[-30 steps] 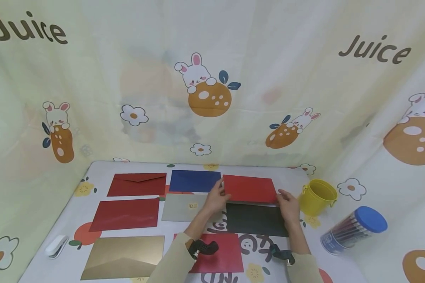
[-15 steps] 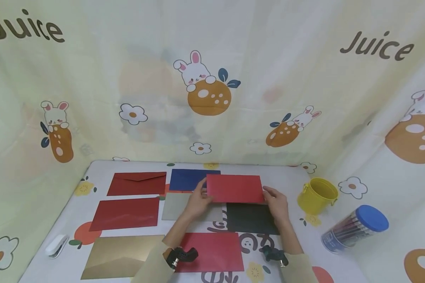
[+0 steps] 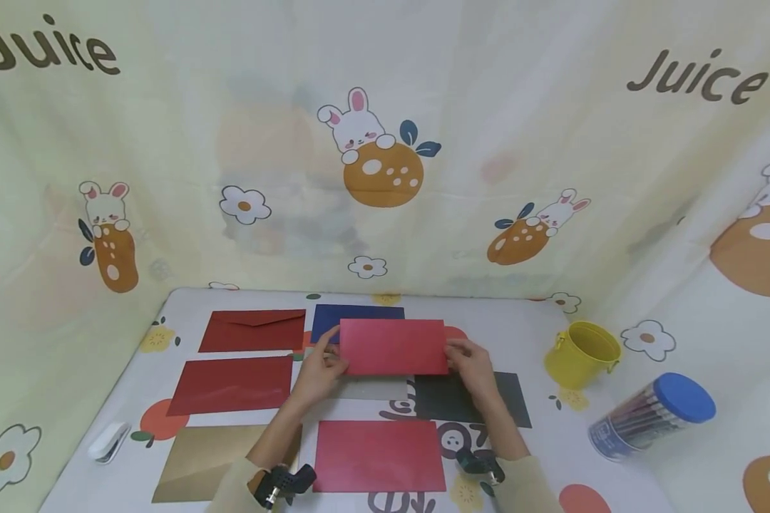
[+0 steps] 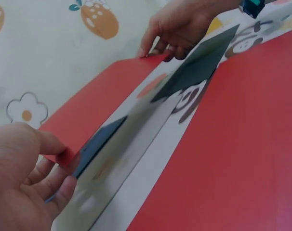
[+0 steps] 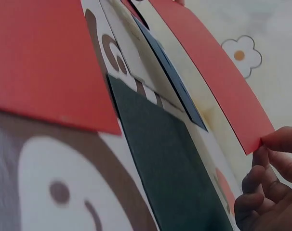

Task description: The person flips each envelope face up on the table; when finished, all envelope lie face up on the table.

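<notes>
A bright red envelope [image 3: 393, 347] is held up above the table by both hands. My left hand [image 3: 319, 370] pinches its left end between thumb and fingers, as the left wrist view shows close up. At the opposite end my right hand [image 3: 475, 367] pinches a corner, seen clearly in the right wrist view. Beneath it lie a blue envelope [image 3: 359, 311] and a grey envelope [image 3: 372, 390], both partly covered in the head view. A black envelope [image 3: 513, 399] lies under my right forearm. Closer to me, another red envelope [image 3: 380, 456] lies flat between the forearms.
Two dark red envelopes [image 3: 231, 385] and a gold envelope [image 3: 199, 463] lie on the left of the table. Beside them is a white stapler [image 3: 109, 442]. A yellow bucket [image 3: 580, 354] and a blue-lidded tub of pens [image 3: 648, 417] stand on the right.
Both hands have carried the red envelope leftward, from above the black envelope to over the blue and grey ones. Its face has tilted more toward the head camera.
</notes>
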`<state>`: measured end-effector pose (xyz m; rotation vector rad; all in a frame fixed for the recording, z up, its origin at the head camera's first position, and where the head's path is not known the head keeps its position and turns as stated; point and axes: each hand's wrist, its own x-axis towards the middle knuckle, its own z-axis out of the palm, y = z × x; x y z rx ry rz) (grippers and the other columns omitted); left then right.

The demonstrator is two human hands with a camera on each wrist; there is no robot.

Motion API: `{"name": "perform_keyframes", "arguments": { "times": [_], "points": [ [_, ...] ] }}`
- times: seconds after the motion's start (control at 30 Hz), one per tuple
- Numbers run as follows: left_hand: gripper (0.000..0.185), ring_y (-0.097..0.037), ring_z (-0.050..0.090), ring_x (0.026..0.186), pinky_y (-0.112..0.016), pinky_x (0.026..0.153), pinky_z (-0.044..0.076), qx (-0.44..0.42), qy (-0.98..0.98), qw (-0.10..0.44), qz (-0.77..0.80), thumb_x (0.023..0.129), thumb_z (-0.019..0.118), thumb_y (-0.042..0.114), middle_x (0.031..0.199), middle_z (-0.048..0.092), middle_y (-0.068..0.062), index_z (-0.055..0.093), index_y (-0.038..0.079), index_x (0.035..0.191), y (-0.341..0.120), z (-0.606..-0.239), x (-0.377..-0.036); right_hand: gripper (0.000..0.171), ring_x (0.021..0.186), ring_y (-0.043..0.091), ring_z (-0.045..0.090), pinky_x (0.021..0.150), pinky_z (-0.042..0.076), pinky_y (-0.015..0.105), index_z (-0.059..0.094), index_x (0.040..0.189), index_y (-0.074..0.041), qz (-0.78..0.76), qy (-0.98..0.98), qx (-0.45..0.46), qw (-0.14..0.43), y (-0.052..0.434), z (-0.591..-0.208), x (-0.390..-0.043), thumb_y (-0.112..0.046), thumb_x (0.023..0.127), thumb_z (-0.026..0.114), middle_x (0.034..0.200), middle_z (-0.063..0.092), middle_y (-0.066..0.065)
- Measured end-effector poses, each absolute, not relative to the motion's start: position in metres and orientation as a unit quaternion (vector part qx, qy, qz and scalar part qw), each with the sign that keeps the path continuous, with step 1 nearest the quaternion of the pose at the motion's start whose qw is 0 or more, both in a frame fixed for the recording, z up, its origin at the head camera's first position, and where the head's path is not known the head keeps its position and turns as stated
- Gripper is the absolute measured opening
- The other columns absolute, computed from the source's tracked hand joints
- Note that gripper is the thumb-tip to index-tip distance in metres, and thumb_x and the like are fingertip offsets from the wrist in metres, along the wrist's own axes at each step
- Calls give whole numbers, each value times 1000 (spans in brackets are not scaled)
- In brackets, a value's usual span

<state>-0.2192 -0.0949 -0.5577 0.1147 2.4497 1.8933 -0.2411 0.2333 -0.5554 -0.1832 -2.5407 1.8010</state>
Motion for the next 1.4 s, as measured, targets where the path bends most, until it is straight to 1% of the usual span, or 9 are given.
{"name": "perform_keyframes", "arguments": {
  "times": [0.1,0.3,0.47,0.73,0.97,1.03,1.17,1.3,1.4],
  "points": [
    [72,-22,66,100,-30,78,56,26,790,10,613,93,68,1,115,57,-14,37,21,155,-104,-556,-217,33,88,22,64,78,52,27,69,121,-6,585,-809,-52,3,227,-554,-242,-28,97,68,105,68,13],
    [66,-22,65,97,-27,75,54,3,795,-11,606,93,68,2,115,61,-13,45,22,152,-115,-556,-215,30,80,21,58,69,49,29,70,116,-7,598,-800,-45,-3,220,-555,-243,-29,96,70,94,65,9],
    [58,-23,63,99,-26,71,53,-5,802,-18,597,96,67,8,115,63,-11,49,21,149,-121,-559,-214,28,81,25,59,71,51,32,69,115,-10,598,-800,-42,-10,216,-555,-241,-30,96,70,96,66,10],
    [47,-27,64,107,-32,73,54,8,800,-18,600,100,63,17,117,64,-10,54,27,146,-128,-554,-217,25,90,29,59,76,50,34,69,113,-11,598,-800,-45,-10,217,-553,-240,-29,95,70,103,67,11],
    [42,-27,66,112,-38,82,56,19,796,-18,604,103,58,29,126,66,-10,54,28,146,-129,-552,-220,24,80,27,58,63,46,30,70,110,-9,612,-790,-42,-3,220,-547,-242,-28,95,71,97,71,15],
    [42,-26,66,114,-41,85,56,21,794,-20,607,104,56,32,128,67,-9,53,29,146,-128,-551,-219,26,79,26,57,61,44,28,70,110,-9,613,-790,-38,-1,221,-547,-243,-30,95,71,100,72,18],
    [42,-25,65,116,-47,89,55,19,788,-27,614,105,51,40,130,67,-9,54,28,145,-128,-548,-219,31,83,29,56,63,44,28,72,112,-10,612,-790,-37,1,222,-545,-242,-36,95,70,106,69,25],
    [47,-29,65,117,-49,94,53,5,782,-26,623,103,49,50,126,69,-12,59,24,141,-127,-547,-218,42,85,29,57,66,47,31,72,115,-9,620,-783,-45,6,223,-544,-242,-46,94,69,108,65,28],
    [50,-32,65,117,-49,95,52,-11,778,-24,628,101,50,55,121,72,-13,62,24,138,-126,-546,-217,46,83,27,59,69,49,35,72,117,-9,628,-777,-47,9,223,-542,-242,-49,94,67,109,64,29]
  ]
}}
